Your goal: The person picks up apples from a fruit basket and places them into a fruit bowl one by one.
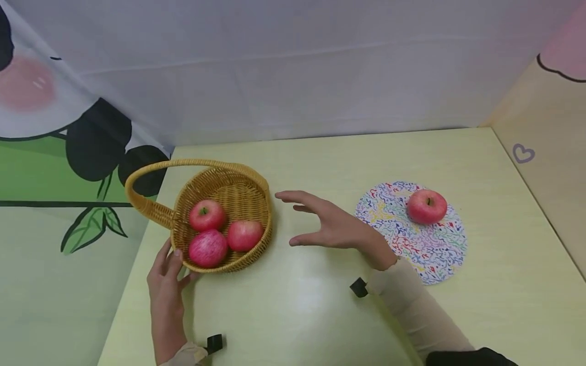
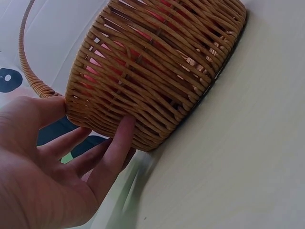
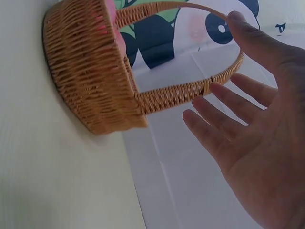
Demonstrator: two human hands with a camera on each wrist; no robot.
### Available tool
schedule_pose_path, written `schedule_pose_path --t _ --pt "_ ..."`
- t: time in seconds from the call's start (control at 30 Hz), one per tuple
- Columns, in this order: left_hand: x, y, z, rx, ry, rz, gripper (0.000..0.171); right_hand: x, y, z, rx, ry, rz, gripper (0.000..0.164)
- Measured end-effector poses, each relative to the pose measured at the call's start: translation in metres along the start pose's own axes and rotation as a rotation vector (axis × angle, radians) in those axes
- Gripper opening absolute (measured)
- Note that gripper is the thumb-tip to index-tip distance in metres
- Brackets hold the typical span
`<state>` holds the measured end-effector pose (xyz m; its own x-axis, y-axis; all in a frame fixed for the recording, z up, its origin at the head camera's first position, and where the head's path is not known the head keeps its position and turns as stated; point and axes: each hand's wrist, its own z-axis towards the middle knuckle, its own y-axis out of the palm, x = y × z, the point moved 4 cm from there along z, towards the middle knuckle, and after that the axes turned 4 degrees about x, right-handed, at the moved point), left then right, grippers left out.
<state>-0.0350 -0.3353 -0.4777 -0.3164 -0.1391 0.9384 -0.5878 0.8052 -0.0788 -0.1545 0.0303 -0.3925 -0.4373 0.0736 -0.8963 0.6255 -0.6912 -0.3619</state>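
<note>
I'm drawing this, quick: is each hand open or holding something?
Left hand: holding the side of the wicker basket.
Right hand: open, holding nothing.

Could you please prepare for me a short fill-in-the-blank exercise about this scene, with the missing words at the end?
1. The wicker basket contains ____ apples.
2. The ____ hand touches the basket.
3. The right hand, fingers spread, holds ____.
4. The patterned round mat bears exactly ____ apple.

Missing words: three; left; nothing; one.
</note>
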Motion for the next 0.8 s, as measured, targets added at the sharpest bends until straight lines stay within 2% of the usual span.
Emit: schedule_pose_path --t 0.3,0.53,0.8 --pt "0.0 0.0 0.0 0.0 0.008 -0.026 0.053 -0.005 0.023 0.031 -0.08 -0.063 0.024 0.087" --pt "-0.001 -0.001 0.001 -0.009 -0.002 -0.045 0.054 -0.007 0.038 0.05 -0.129 0.005 0.043 0.088" --pt "-0.001 0.0 0.002 -0.004 0.0 -0.028 0.054 -0.008 0.051 0.071 -0.168 0.012 0.001 0.09"
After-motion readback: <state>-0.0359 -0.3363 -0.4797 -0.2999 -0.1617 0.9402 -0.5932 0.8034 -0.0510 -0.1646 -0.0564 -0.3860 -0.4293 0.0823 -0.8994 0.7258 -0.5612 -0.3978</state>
